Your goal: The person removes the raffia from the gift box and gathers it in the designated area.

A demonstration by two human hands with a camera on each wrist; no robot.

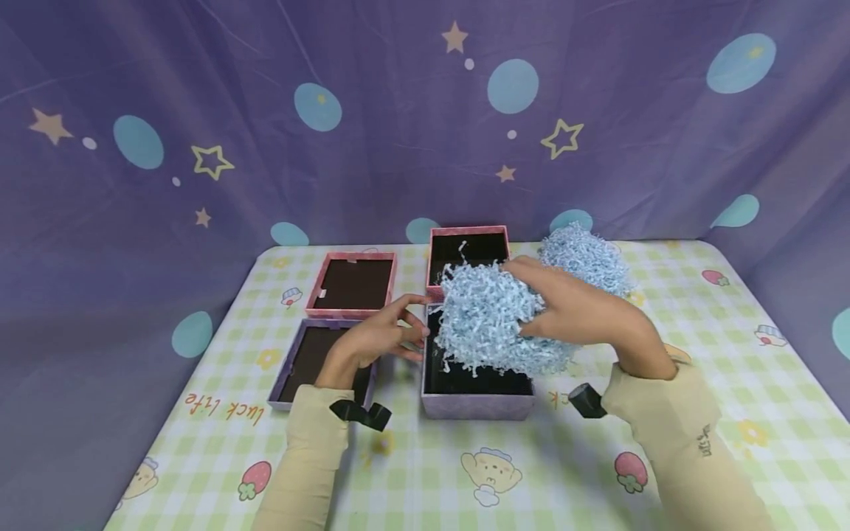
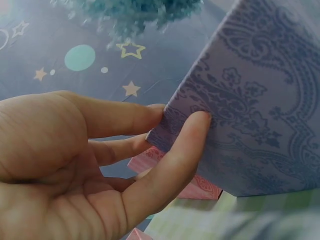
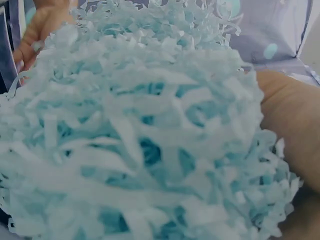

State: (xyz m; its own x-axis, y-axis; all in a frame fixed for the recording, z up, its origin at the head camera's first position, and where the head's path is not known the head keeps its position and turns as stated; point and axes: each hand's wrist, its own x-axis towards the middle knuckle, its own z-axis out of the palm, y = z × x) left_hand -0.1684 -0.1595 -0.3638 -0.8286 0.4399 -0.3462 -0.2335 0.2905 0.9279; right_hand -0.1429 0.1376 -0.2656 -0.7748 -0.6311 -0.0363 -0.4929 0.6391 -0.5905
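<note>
A bundle of light blue shredded paper [image 1: 488, 317] is gripped by my right hand [image 1: 571, 302] above an open purple box [image 1: 478, 407]. The bundle fills most of the right wrist view and hides part of the black inside of the box. My left hand [image 1: 378, 335] is at the box's left side. In the left wrist view its thumb lies on the patterned purple wall [image 2: 250, 110], and the fingertips meet the corner edge, pinching it. Another pile of blue shredded paper [image 1: 584, 258] lies at the back right of the table.
An open pink box [image 1: 468, 230] with a few paper shreds stands behind the purple one. To the left lie a pink lid [image 1: 355, 284] and a purple lid [image 1: 299, 369], dark insides up. A checked cloth [image 1: 564, 479] covers the table; a purple curtain [image 1: 398, 169] hangs behind.
</note>
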